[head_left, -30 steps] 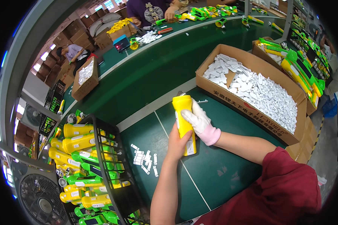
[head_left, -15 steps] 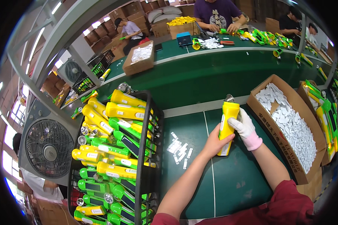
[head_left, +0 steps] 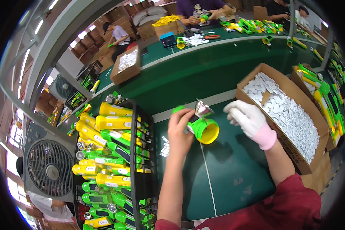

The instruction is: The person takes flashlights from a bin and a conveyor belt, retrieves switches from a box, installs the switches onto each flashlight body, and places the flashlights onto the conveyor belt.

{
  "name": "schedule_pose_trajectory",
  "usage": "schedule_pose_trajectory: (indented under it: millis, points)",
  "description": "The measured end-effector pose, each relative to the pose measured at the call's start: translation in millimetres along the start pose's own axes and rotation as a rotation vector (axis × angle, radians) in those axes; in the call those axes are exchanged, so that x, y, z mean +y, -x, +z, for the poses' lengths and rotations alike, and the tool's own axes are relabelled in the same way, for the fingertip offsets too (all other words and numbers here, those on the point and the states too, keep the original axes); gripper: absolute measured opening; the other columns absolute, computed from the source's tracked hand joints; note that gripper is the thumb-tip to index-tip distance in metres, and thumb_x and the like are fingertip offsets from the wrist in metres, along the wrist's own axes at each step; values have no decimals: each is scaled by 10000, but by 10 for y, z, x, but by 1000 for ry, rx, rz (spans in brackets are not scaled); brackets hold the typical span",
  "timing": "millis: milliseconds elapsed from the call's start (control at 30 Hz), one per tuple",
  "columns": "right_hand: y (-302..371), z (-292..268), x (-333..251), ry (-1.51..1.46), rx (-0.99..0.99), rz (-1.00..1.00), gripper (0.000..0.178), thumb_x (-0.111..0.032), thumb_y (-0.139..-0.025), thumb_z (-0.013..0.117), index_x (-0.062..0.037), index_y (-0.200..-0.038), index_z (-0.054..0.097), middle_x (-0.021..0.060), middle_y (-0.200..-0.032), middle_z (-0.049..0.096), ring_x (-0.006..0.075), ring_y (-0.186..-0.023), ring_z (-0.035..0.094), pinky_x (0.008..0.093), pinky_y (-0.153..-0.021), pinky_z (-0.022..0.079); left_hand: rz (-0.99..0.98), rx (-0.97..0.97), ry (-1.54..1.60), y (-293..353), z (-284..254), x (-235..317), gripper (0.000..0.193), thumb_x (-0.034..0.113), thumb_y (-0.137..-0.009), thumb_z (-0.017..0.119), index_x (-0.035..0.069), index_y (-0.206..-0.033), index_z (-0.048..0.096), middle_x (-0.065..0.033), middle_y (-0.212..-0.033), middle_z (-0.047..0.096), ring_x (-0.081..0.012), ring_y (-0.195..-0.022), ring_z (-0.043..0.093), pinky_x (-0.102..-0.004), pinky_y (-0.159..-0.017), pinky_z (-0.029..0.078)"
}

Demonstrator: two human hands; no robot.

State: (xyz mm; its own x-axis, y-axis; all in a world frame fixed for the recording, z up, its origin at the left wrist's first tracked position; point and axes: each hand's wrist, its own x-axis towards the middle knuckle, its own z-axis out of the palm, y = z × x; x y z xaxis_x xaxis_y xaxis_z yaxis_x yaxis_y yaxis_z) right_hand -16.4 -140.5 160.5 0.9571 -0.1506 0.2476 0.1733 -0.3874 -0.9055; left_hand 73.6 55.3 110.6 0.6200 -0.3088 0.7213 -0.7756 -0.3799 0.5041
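Observation:
My bare left hand [head_left: 181, 128] is closed round a green flashlight body [head_left: 197, 126], its open yellow mouth turned toward me and to the right. A silver reflector [head_left: 204, 109] sits loose beside that mouth, over its far edge. My right hand [head_left: 248, 119], in a white glove with a pink cuff, hovers to the right of the flashlight. Its fingers are loosely bent and apart, and no thing shows in them. Small white switch plates [head_left: 165, 147] lie on the green table, partly hidden by my left forearm.
A black crate [head_left: 133, 153] full of yellow and green flashlights stands at left. At right is a cardboard box [head_left: 291, 147] of small white parts, with more flashlights [head_left: 326, 103] beyond. A grey fan [head_left: 50, 165] is far left. Co-workers sit beyond the green belt [head_left: 195, 71].
The yellow flashlight held in both hands is gone from them. My left hand now holds a green one with its reflector loose, while my right hand has come away empty. The view has shifted.

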Motion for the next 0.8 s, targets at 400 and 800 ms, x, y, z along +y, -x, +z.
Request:
schedule_pose_trajectory:
  millis: [400,800]
  points:
    - [125,276,31,51,-539,112,767,-474,-721,612,67,-1206,366,177,-895,618,268,-874,614,329,-772,458,254,60,-299,39,64,297,383,38,-610,622,182,-957,691,-86,-1125,529,-292,-1061,481,-372,-900,398]
    - [-395,576,964,-215,30,193,659,-423,-749,615,51,-1178,457,200,-1071,567,250,-1002,557,325,-855,430,-253,10,1,544,856,-48,352,24,-720,588,-31,-1039,448,-196,-1034,474,-356,-999,447,-413,-869,374]
